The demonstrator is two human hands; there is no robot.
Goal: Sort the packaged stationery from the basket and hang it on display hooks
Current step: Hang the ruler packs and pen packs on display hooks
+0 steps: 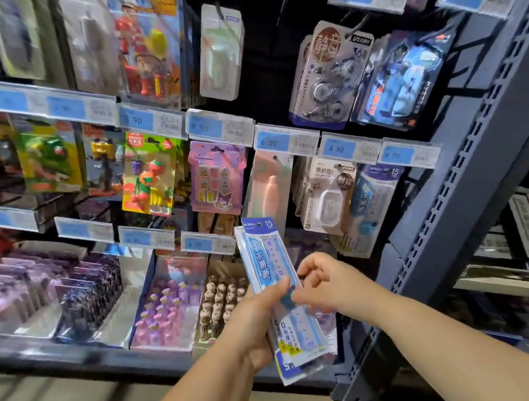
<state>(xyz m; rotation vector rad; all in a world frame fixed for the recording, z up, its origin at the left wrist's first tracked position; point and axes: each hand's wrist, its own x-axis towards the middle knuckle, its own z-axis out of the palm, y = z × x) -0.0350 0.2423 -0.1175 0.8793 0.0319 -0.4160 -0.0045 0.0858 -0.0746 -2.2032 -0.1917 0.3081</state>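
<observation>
We find a stack of ruler packs [264, 259], blue and white and marked "15" at the top, held in front of a stationery display and not yet hung. The stack leans with its top end to the left and its lower end low over the front of the bottom shelf [77, 354]. The left hand [256, 325] carries it. Its grip is clamped on the stack at about mid-height, with the thumb across the printed face and the fingers hidden behind. The right hand [330, 281] sits at the right edge of the same stack, just above the left thumb, with its fingers curled and its thumb tip against the front pack. Motion blur there prevents us from telling whether this grip actually pinches a pack or merely touches it. Up and to the right of the stack, a matching blue ruler pack [374, 201] hangs on the display wall beneath a price tag [410, 154] reading 4.90. A white correction-tape pack [327, 193] hangs just beside it on the left. A purple card of small erasers [218, 175] hangs further left, above the top of the held stack. Trays of small figurines [221, 299] stand on the bottom shelf immediately to the left of the left hand. A dark slotted upright [482, 177] bounds the display on the right.
</observation>
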